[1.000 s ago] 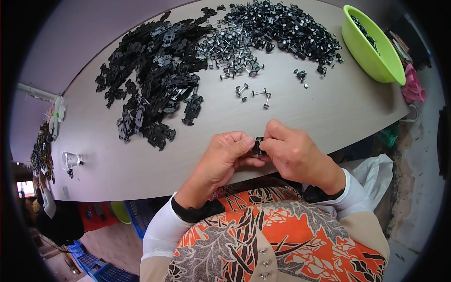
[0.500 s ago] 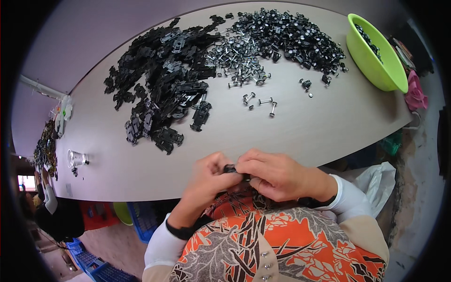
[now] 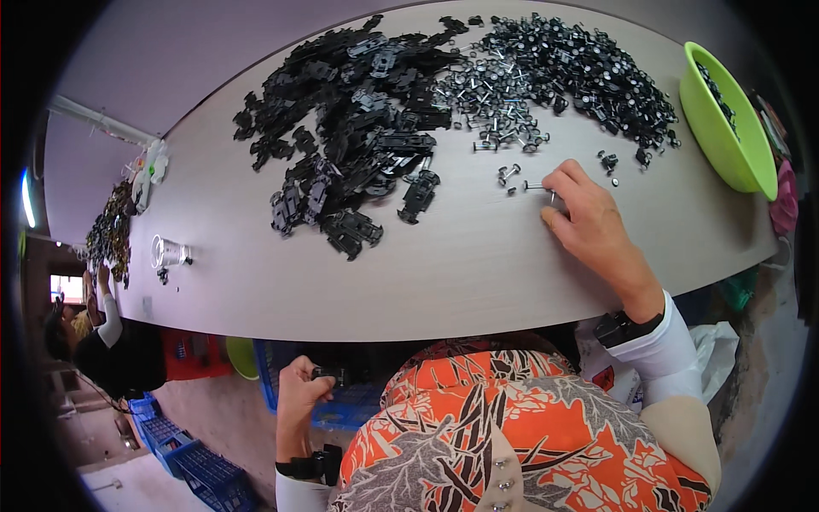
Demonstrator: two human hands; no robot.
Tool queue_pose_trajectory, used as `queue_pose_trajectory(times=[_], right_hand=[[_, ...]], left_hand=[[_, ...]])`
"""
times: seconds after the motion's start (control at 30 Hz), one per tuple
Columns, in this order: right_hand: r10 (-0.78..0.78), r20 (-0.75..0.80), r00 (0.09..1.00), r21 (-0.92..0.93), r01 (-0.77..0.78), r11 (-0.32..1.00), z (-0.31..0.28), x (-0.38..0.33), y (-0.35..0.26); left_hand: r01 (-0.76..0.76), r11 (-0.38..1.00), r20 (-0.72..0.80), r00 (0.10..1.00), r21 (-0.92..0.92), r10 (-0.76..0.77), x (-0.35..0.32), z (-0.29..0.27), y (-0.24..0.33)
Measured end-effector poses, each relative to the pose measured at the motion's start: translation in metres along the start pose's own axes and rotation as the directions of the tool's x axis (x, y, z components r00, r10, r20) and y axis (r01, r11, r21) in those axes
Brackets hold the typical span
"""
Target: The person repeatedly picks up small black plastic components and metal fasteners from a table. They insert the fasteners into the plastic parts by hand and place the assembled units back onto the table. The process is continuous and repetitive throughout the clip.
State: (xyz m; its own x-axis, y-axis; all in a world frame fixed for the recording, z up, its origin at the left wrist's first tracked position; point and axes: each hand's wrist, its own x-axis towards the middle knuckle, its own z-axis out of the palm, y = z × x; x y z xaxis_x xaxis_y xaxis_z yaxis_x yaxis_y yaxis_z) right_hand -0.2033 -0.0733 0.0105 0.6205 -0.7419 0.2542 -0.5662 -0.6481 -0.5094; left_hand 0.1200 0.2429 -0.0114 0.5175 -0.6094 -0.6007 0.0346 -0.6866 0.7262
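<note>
My left hand (image 3: 300, 391) is low at the table's front edge, above a blue plastic crate (image 3: 345, 416). Its fingers are closed on a dark toy car chassis (image 3: 331, 374), partly hidden by the thumb. Over the table, my right hand (image 3: 589, 212) has its thumb and bent fingertips around a small metal wheel axle (image 3: 553, 197). Another wheel axle (image 3: 532, 185) lies beside those fingertips, and a short one (image 3: 509, 174) is slightly further left. Two black chassis (image 3: 420, 196) (image 3: 352, 232) lie at the near side of the large chassis pile (image 3: 341, 102).
Loose axles (image 3: 495, 107) and black wheels (image 3: 589, 77) form heaps at the back. A lime-green basin (image 3: 732, 141) holds dark parts at right. A clear cup (image 3: 169, 252) stands left. Further left, another person's hands (image 3: 95, 277) are beside a pile of small parts (image 3: 111, 230).
My hands have separated from the black piece at my lap. The left has gone down and left with a chassis; the right has reached forward to the loose axles. The view has shifted.
</note>
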Motion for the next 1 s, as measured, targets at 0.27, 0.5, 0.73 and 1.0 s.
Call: queue_pose_trajectory(times=[0.27,0.5,0.73,1.0], right_hand=[[-0.031,0.033,0.999,-0.014,0.032,0.999,-0.002,-0.003,0.002],[-0.06,-0.006,0.998,0.072,0.06,0.996,-0.002,-0.006,0.001],[0.005,-0.051,0.999,0.345,0.013,0.938,-0.01,-0.015,-0.008],[-0.382,-0.285,0.879,0.196,0.444,0.875,-0.007,-0.01,-0.03]], left_hand=[[-0.616,0.662,0.272,0.786,0.426,0.556,-0.001,0.052,0.128],[-0.569,0.189,0.204,0.554,0.8,0.807,0.093,0.147,0.186],[-0.822,0.456,0.363,0.563,0.343,0.742,0.085,0.167,0.197],[-0.125,0.944,0.72,0.618,-0.306,0.315,0.066,0.188,0.191]])
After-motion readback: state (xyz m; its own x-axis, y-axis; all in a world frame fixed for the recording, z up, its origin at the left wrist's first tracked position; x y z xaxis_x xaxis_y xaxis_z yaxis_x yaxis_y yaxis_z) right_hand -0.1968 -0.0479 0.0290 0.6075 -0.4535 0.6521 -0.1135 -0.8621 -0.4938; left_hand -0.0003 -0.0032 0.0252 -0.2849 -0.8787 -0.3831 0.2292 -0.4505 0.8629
